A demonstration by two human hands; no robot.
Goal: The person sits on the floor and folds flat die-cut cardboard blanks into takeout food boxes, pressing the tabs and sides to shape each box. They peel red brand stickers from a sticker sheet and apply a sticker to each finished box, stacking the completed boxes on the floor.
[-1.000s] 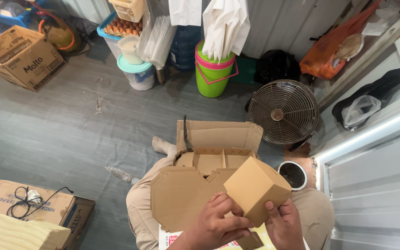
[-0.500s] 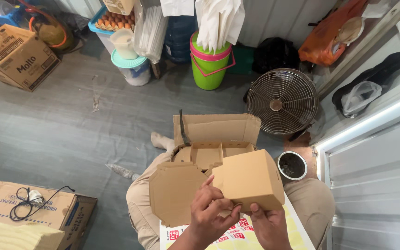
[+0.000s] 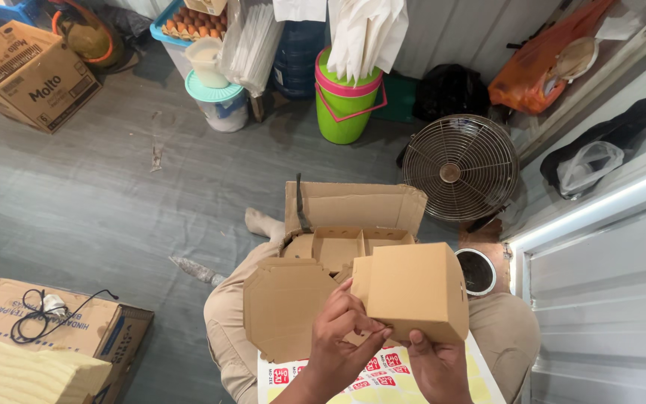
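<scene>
Holding small brown box (image 3: 416, 290), grey plank floor (image 3: 99, 202), cluttered storeroom, fan (image 3: 460, 167)

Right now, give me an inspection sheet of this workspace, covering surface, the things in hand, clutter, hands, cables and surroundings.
Surface: grey plank floor; the person sits on it.
Things in hand: small folded cardboard box; flat die-cut blanks on the lap; sticker sheet below.
Clutter: open carton of folded boxes, green bucket, egg tray.
Hands: left hand pinches the box's flap; right hand supports it from beneath.
Cables: black cord on a closed carton.
Surroundings: floor fan, orange bag.
</scene>
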